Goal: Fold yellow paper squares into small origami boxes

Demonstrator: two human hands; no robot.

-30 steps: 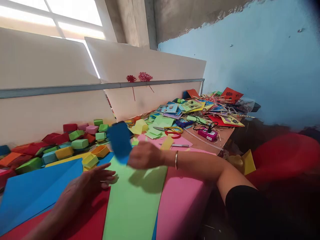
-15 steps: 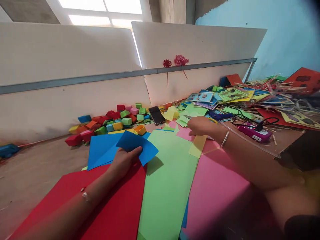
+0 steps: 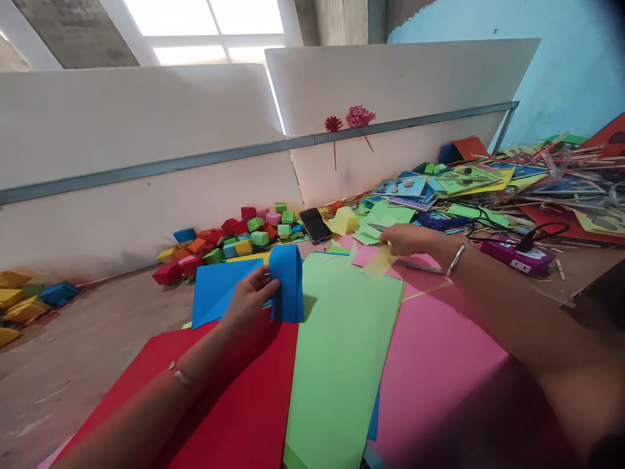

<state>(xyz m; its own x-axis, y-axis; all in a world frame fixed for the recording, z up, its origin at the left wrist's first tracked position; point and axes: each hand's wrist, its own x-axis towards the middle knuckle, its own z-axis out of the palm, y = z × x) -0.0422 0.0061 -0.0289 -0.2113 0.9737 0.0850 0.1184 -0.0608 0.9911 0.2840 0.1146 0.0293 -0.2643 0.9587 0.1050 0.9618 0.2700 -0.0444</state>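
Observation:
My left hand [image 3: 251, 293] pinches a blue piece of paper [image 3: 287, 283] that is folded over and held upright above red and green sheets. Off to the right, my right hand [image 3: 405, 240] has its fingers closed on a small yellow piece of paper [image 3: 379, 263], which is blurred. A pointed metal blade [image 3: 375, 227] shows just beyond my right fingers; its handle is hidden. Under my right wrist lies a thin grey strip [image 3: 418, 266]; its kind I cannot tell. Below my hands spread a red sheet [image 3: 234, 397], a green sheet [image 3: 336, 339] and a pink sheet [image 3: 430, 378].
Several coloured paper cubes [image 3: 244, 247] are heaped at the back, beside a black phone [image 3: 315, 225]. To the right are a purple power strip [image 3: 517, 254] with a cable and a pile of cards and sticks [image 3: 469, 179]. Yellow paper shapes [image 3: 27, 309] lie far left.
The blue paper has turned from spread and tilted to folded upright in my left hand. The yellow paper has lifted from the pink sheet with my right hand. The view has shifted left.

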